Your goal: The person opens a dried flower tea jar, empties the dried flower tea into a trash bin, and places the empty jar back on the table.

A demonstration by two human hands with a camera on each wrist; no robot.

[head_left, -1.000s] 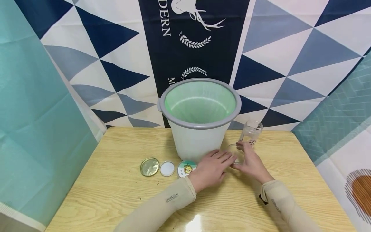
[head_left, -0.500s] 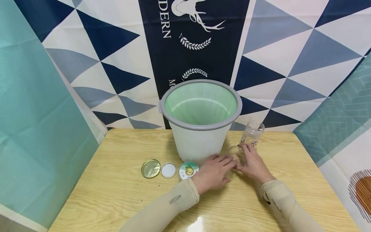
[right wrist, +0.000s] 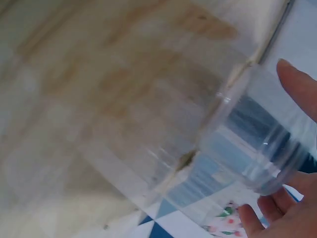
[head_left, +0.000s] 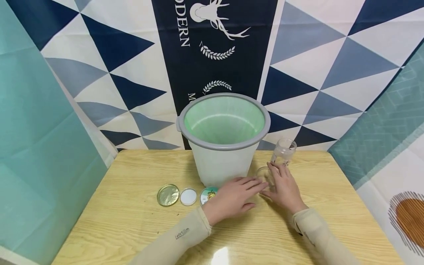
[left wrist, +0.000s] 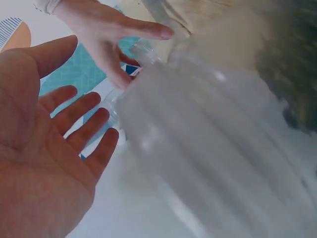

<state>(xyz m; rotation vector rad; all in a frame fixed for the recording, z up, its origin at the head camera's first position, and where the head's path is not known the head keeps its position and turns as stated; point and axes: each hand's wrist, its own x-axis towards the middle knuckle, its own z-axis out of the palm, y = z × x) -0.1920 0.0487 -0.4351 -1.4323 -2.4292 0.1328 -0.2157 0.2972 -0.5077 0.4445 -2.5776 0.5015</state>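
My left hand [head_left: 232,197] hovers beside the bucket with its fingers stretched out. Its palm faces up and holds nothing in the left wrist view. A clear see-through jar [right wrist: 247,134] stands to the right of the bucket. My right hand [head_left: 283,187] is spread at this jar, thumb on one side and fingers on the other; in the right wrist view the thumb shows a gap from the wall. Behind stands a clear jar with a flower print [head_left: 283,151]. A round tin-like container with a green and white top [head_left: 208,194] is partly hidden by my left forearm.
A white bucket [head_left: 225,165] with a grey rim and pale green inside stands at the back middle. A gold round lid [head_left: 168,195] and a small white lid [head_left: 188,197] lie to the left on the wooden table [head_left: 126,221]. Patterned cloth hangs behind.
The left hand has drawn slightly left, away from the jar by the right hand. The right fingers have spread and straightened a little. The head view has shifted slightly.
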